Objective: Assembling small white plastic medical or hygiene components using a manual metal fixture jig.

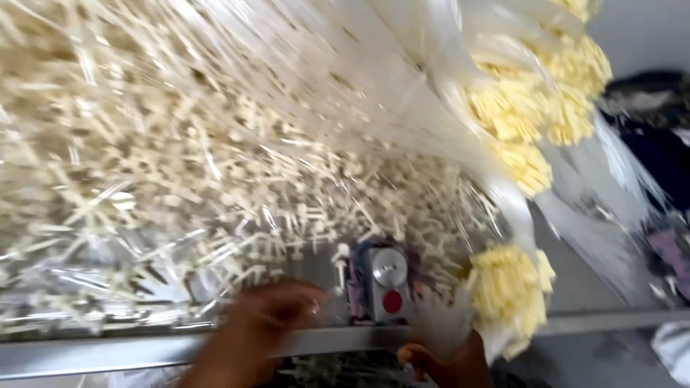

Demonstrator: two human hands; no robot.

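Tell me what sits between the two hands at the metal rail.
In the head view, a small grey device with a round silver knob and red button sits between the left hand and right hand, just above the metal rail.

My left hand [269,309] and right hand [438,359], low in the frame, are both bare and motion-blurred; no sleeve, glove or ring shows on either

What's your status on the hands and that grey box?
Left hand blurred, by the rail, grip unclear. Right hand low, at a clear bag. Grey box between them, red button showing. Loose cream pegs crowd it.
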